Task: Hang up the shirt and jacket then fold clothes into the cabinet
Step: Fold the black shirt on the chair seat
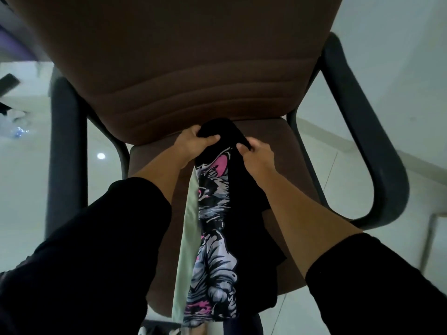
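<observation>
From my head view I look down on a pale, glossy tiled floor (pixel 314 310) that fills the room below me, with a white wall (pixel 399 68) rising on the right and a bright light spot reflected in the tiles on the left. The biggest thing in front of me is a brown upholstered chair (pixel 169 68); its tall backrest takes up the upper middle of the view and hides whatever lies behind it, while its dark armrests (pixel 362 141) curve down on both sides of the seat. At the far left I see some dark shapes and a small glinting cluster on the floor, too blurred to name. Draped over the seat lies a black T-shirt (pixel 217 213) bearing a grey, white and pink cat print, bunched lengthwise and running from the backrest towards me. A pale green garment (pixel 186 238) lies just beside it on the left, touching it. My left hand (pixel 193 142) grips the shirt's top edge, fingers curled over the black cloth, and my right hand (pixel 256 153) pinches the same edge just beside it. Black sleeves cover both my upper arms.
</observation>
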Available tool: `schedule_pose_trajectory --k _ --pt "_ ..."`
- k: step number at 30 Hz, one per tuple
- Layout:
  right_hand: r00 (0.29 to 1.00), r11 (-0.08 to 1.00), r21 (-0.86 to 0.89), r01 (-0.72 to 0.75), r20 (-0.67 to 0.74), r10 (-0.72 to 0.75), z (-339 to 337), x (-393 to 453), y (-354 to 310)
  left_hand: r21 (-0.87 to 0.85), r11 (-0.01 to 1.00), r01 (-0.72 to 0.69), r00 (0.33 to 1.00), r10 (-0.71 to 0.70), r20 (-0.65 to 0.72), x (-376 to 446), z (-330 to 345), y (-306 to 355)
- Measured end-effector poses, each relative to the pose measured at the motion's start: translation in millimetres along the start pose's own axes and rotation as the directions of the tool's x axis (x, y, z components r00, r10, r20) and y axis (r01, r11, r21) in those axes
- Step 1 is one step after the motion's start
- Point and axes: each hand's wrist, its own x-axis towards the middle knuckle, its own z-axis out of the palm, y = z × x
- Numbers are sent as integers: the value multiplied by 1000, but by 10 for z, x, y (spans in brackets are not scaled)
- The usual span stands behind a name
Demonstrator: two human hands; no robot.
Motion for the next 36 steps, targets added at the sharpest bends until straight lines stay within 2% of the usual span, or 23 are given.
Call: schedule_pose_trajectory --k 4,7,13,16,18,21,25,28,32,36 --pt "984 989 52 141 -121 -134 -242 -491 -249 22 986 -163 986 164 -37 -490 -238 205" --pt "970 976 99 196 -169 -177 -412 -899 -480 81 942 -325 939 331 -93 -973 -419 453" --pt "886 906 123 404 -300 -355 -930 -2034 -1101 133 756 -641 748 654 -109 -2341 -738 995" --pt "835 858 130 497 -341 -432 -1239 -2694 -1396 144 669 -729 660 743 -111 -3108 -882 1260" --pt "800 803 160 575 -316 -510 -1442 -3151 -1602 169 606 -777 590 795 -140 -3581 -1005 1433" --pt "704 700 132 702 -280 -653 -1725 -3751 -1919 189 507 -841 474 858 -197 -4208 -1191 1748" --pt "571 596 18 803 -310 -760 -2008 -4327 -2314 210 382 -900 338 916 -218 -4847 -1326 2099" --pt "492 544 -83 835 -332 -805 -2232 -4562 -2475 186 378 -907 338 916 -216 -5081 -1443 2183" --pt "453 555 -306 773 -346 -821 -2510 -4699 -2539 170 385 -907 348 913 -212 -5263 -1557 2251" --pt "425 563 -407 719 -383 -820 -2739 -4809 -2506 256 368 -894 341 929 -146 -5427 -1539 2353"
